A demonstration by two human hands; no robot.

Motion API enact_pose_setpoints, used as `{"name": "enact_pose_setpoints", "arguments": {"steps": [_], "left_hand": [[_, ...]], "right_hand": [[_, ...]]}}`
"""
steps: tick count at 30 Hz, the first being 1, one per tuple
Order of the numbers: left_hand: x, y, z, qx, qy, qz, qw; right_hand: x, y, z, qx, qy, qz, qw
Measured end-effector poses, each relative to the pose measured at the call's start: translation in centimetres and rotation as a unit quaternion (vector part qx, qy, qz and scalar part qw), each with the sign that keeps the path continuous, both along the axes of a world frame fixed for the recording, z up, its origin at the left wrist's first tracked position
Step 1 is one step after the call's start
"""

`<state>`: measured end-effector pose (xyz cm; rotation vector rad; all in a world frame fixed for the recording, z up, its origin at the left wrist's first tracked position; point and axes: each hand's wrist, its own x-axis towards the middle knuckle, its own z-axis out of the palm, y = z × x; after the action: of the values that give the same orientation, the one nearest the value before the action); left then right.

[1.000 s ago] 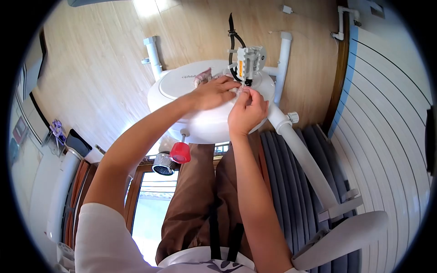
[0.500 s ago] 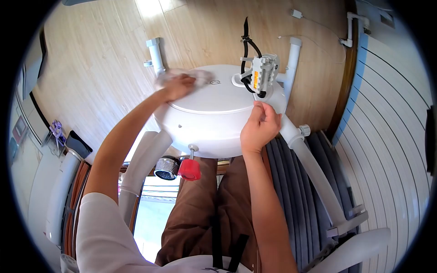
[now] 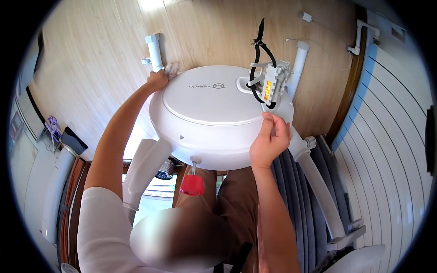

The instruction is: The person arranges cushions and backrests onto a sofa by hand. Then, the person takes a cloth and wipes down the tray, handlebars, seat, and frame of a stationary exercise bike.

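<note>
The white housing [image 3: 205,104] of an exercise bike spreads out in front of me, its flat oval cover lettered with a logo. My left hand [image 3: 158,80] is closed on a pale, crumpled cloth [image 3: 172,69] at the housing's far left edge, beside a white foot tube [image 3: 154,52]. At the right edge, my right hand [image 3: 272,140] is pinched just below a white pedal [image 3: 276,82] with an orange reflector; what its fingertips hold is hidden. A black strap [image 3: 256,59] loops up from the pedal. Below the housing hangs a red knob [image 3: 192,185] on a metal stem.
Another foot tube [image 3: 299,63] lies at the far right. A dark pleated curtain [image 3: 298,209] runs beside the right frame tube [image 3: 321,195]. A white cable plug [image 3: 306,17] lies on the wood floor [image 3: 205,32]. A blurred patch covers part of my lap.
My left hand has moved with the cloth from the cover's left part outward to the housing's far left edge, uncovering the logo. The right hand keeps its pinch below the pedal; the view has shifted slightly.
</note>
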<state>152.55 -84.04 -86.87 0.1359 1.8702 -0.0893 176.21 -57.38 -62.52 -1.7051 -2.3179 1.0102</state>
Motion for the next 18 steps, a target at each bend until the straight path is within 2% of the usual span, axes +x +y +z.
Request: {"name": "enact_pose_setpoints", "arguments": {"steps": [2,3,6,8,10,12,15,16,18], "left_hand": [[1.1,-3.6,-3.6,0.017,-0.008,0.13,0.991],[1.2,-3.5,-3.4,0.068,-0.06,0.232,0.968],[2.0,3.3,-1.0,0.101,-0.069,0.143,0.982],[3.7,8.6,-0.8,0.173,-0.167,0.065,0.968],[9.2,12.6,-0.5,0.319,-0.148,0.115,0.929],[12.4,16.7,0.6,0.43,-0.187,0.07,0.881],[10.8,17.6,-0.1,0.416,-0.177,-0.012,0.892],[10.4,16.6,-1.6,0.366,-0.12,-0.042,0.922],[9.3,13.5,-7.1,0.319,-0.054,-0.093,0.942]], "right_hand": [[0.1,-0.1,-0.1,0.008,0.011,0.003,1.0],[0.1,0.0,-0.2,0.013,0.016,0.004,1.0],[0.0,0.0,0.0,0.015,0.012,0.002,1.0],[0.1,0.1,-0.1,0.013,0.01,0.008,1.0],[0.3,0.1,-0.2,0.016,0.012,0.011,1.0],[0.4,0.1,-0.4,0.021,0.019,0.015,0.999],[0.1,0.0,-0.1,0.004,0.015,0.003,1.0],[0.1,0.0,0.0,0.0,0.013,0.004,1.0],[0.1,0.1,0.0,-0.007,0.009,0.005,1.0]]}}
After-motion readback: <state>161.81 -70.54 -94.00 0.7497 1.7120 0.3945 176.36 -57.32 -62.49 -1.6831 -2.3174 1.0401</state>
